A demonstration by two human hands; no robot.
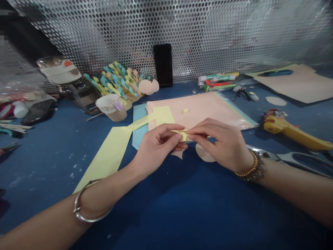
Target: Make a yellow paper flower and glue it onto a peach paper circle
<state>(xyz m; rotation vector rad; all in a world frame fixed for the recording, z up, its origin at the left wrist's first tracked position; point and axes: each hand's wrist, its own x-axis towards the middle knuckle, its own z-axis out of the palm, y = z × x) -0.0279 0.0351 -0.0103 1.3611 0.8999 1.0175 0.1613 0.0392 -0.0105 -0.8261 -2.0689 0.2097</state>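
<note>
Between my two hands is a small piece of yellow paper (184, 135), partly hidden by fingers. My left hand (162, 140) pinches its left side between thumb and fingers. The fingertips of my right hand (218, 140) are closed on its right edge. Just beyond them lies a stack of pink paper (200, 102), with a tiny yellow paper bit (185, 111) on top. A cut yellow paper sheet (108, 152) stretches from the stack toward my left forearm. Under my hands are a pale paper scrap (179, 153) and a round paper piece (204, 153).
Scissors (286, 158) and a yellow-handled tool (291, 130) lie at the right. Behind the stack stand a phone (163, 65), a paper cup (111, 107), colourful paper decorations (117, 81) and a dark bottle (75, 86). Glue sticks (218, 78) lie along the perforated metal panel (208, 38).
</note>
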